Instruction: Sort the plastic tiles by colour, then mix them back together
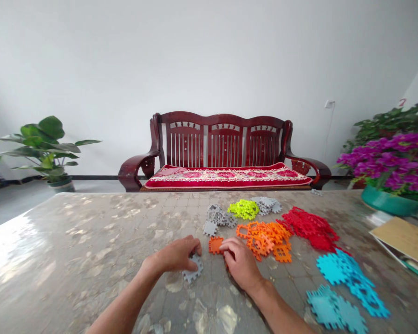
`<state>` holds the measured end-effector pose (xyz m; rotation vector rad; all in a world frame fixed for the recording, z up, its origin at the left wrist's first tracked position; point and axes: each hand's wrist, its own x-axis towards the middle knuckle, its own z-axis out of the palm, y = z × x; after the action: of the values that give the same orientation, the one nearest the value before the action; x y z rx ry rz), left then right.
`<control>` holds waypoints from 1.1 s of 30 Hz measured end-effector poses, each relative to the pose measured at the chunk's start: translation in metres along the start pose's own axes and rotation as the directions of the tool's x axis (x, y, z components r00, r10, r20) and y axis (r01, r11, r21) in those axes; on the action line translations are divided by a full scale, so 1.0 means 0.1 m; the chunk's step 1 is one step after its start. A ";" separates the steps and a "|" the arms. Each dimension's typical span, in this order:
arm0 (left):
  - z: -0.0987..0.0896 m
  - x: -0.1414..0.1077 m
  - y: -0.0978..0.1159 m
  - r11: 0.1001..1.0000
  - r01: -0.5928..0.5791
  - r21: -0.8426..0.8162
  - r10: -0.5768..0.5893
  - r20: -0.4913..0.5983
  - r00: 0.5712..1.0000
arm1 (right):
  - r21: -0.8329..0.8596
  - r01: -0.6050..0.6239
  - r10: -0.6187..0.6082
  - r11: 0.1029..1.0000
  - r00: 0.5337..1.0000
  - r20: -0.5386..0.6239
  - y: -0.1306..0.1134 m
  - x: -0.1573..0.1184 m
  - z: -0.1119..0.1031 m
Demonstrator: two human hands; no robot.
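Note:
My left hand (pixel 184 253) curls over a grey toothed square tile (pixel 193 271), thumb and fingers at its upper part. The tile is low over or on the table; I cannot tell which. My right hand (pixel 242 264) is bent with its fingertips on the right edge of a flat orange toothed tile (pixel 215 245). A bit of orange also shows under that palm, mostly hidden. Just beyond the hands lies a heap of orange tiles (pixel 264 239), and left of it a pile of grey tiles (pixel 218 217).
Yellow-green tiles (pixel 244 209) and more grey tiles (pixel 266 205) lie farther back. Red tiles (pixel 310 227), bright blue tiles (pixel 351 278) and teal tiles (pixel 336 308) spread on the right. A flower pot (pixel 390 200) and a notebook (pixel 404 239) stand at the table's right. Behind is a wooden bench (pixel 223 118).

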<state>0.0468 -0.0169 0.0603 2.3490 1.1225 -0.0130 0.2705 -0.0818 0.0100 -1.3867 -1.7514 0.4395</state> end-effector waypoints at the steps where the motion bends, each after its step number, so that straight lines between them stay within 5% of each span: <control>1: 0.01 0.00 -0.01 1.000 0.002 -0.005 -0.002 -0.013 1.000 | -0.003 0.000 0.000 1.000 1.000 0.000 0.00 0.00 0.00; 20: -0.03 -0.04 0.02 0.994 -0.042 0.101 0.025 0.159 0.987 | 0.004 -0.007 0.007 1.000 1.000 0.013 -0.02 0.00 -0.01; 26: -0.03 0.00 -0.01 0.999 -0.009 0.034 0.007 0.080 0.997 | -0.002 0.004 -0.004 1.000 1.000 0.008 0.01 0.00 0.00; 33: 0.14 0.11 -0.09 0.997 0.058 -0.058 -0.070 -0.228 0.971 | 0.035 0.013 -0.012 0.999 0.999 -0.041 0.02 0.00 0.01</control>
<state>0.0506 -0.0112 0.0416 2.3120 1.2915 0.2675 0.2716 -0.0810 0.0080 -1.3506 -1.7105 0.4298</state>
